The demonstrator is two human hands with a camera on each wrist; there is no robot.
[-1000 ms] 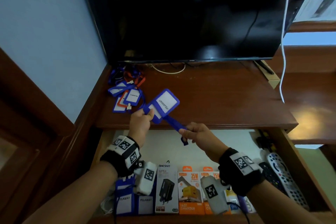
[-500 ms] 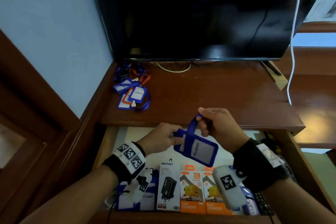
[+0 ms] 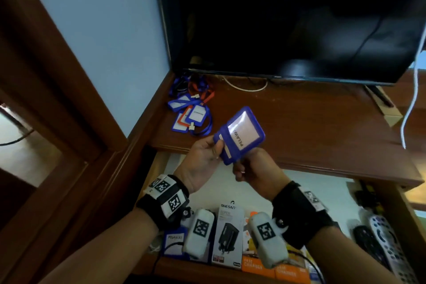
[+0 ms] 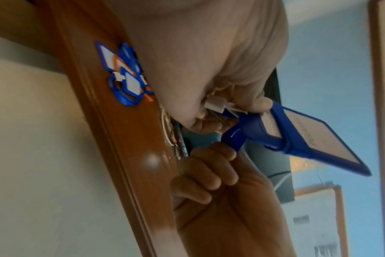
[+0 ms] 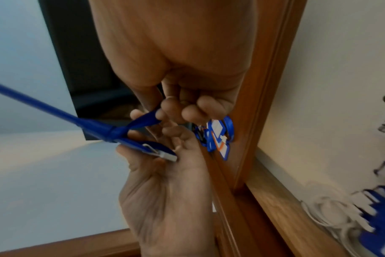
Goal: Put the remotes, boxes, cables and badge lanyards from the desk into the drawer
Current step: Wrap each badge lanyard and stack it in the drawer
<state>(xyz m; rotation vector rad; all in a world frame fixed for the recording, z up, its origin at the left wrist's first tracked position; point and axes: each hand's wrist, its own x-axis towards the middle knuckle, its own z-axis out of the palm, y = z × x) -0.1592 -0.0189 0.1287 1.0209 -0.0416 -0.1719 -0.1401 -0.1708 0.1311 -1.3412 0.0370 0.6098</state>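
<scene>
Raised since half a second ago: blue badge holder point(image 3: 239, 135) (reads "PELAWAT"), above the desk point(image 3: 299, 127) front edge, pinched by left hand point(image 3: 202, 159); right hand point(image 3: 255, 168) clenching its lanyard strap point(image 4: 237, 139).

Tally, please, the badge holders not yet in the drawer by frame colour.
Blue: 4 (the held badge holder and, as far as I can tell, 3 in the desk pile)
Orange: 1 (orange holder, in that pile)
Total: 5
</scene>
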